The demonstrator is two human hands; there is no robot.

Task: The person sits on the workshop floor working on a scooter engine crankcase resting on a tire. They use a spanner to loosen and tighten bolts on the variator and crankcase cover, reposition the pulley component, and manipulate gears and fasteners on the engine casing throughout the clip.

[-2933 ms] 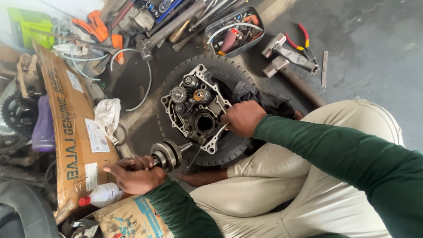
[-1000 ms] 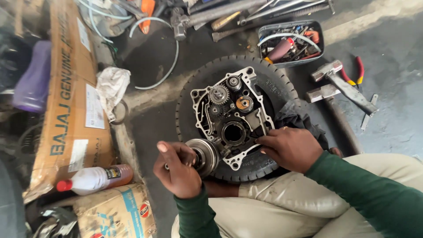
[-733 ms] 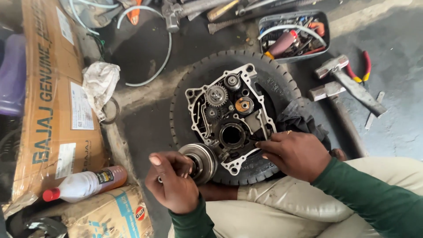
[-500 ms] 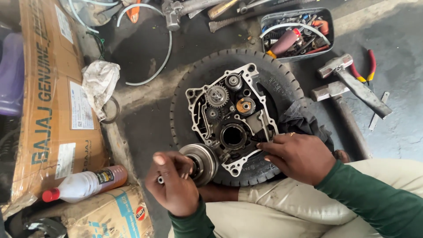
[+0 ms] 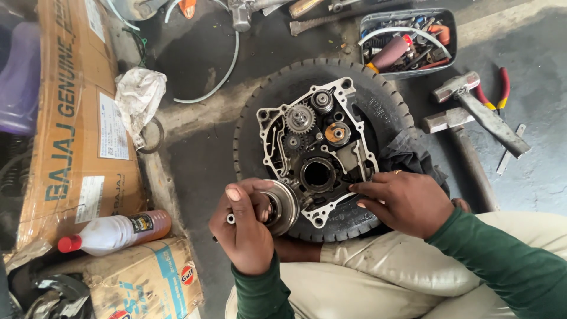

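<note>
Round metal gear assembly (image 5: pixel 282 207) held beside open engine case (image 5: pixel 316 150).

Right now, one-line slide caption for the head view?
Left hand holds a round clutch assembly beside an open engine case on a tyre; right hand steadies the case.

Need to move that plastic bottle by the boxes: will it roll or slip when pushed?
The bottle lies on its side and is round, so it would likely roll. Smooth plastic may be slippery. It looks partly full, so probably fairly light.

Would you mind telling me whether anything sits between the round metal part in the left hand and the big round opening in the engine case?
Nothing visible does: the round metal part sits just beside the opening.
</note>
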